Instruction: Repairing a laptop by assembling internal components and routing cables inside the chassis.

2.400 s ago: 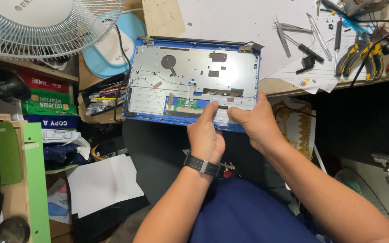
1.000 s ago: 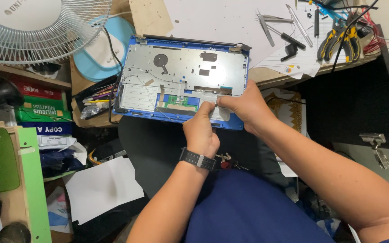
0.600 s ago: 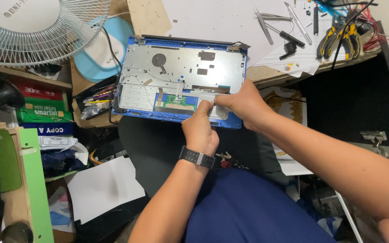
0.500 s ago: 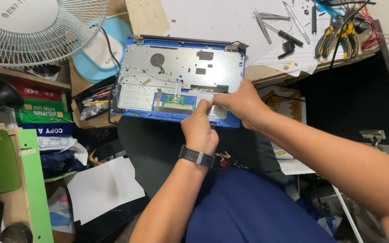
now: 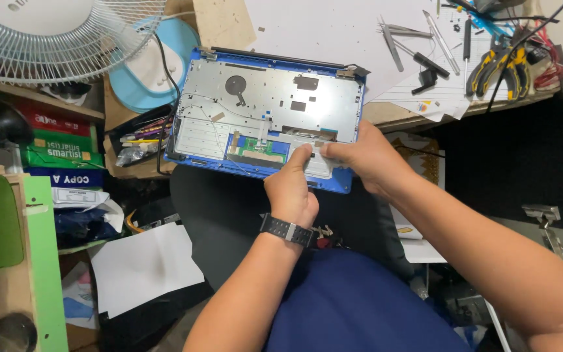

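Since earlier frame: your hands barely shifted on laptop base (image 5: 265, 120) (blue rim, inner metal side up), propped at tabletop (image 5: 392, 112) edge. Left hand (image 5: 291, 189) and right hand (image 5: 366, 156): fingers pinching pale touchpad plate (image 5: 311, 153) at near edge. Pliers (image 5: 500, 62) well apart.

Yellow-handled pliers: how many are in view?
2, both at the desk's far right corner: one pair beside the screwdriver, the other just right of it, against red wires. More may be hidden.
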